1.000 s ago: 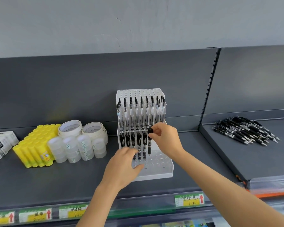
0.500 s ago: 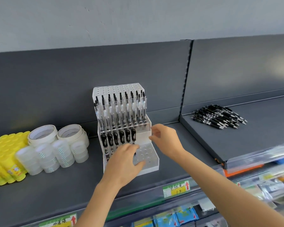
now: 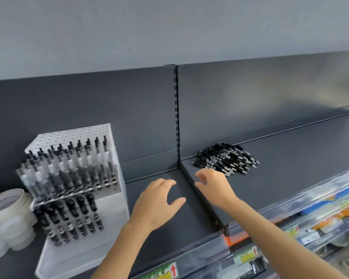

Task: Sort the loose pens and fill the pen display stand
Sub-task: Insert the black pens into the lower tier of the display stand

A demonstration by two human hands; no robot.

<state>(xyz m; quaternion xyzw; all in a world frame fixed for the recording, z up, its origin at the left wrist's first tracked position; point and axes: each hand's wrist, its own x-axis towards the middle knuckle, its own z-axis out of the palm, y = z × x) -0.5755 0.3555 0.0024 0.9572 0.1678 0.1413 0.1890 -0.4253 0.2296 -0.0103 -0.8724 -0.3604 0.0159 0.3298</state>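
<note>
Pulled off stand [image 3: 77, 188], lower left; L hand [image 3: 157, 204] & R hand [image 3: 214, 188] mid-frame, fingers [image 3: 167, 182] released, empty; reaching twd loose pens [image 3: 226, 160] centre-right, prob. next pick.

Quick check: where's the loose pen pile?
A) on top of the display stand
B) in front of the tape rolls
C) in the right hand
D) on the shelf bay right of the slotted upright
D: the loose pen pile lies on the shelf bay right of the slotted upright. The display stand sits in the left bay, and the right hand holds nothing.
</note>
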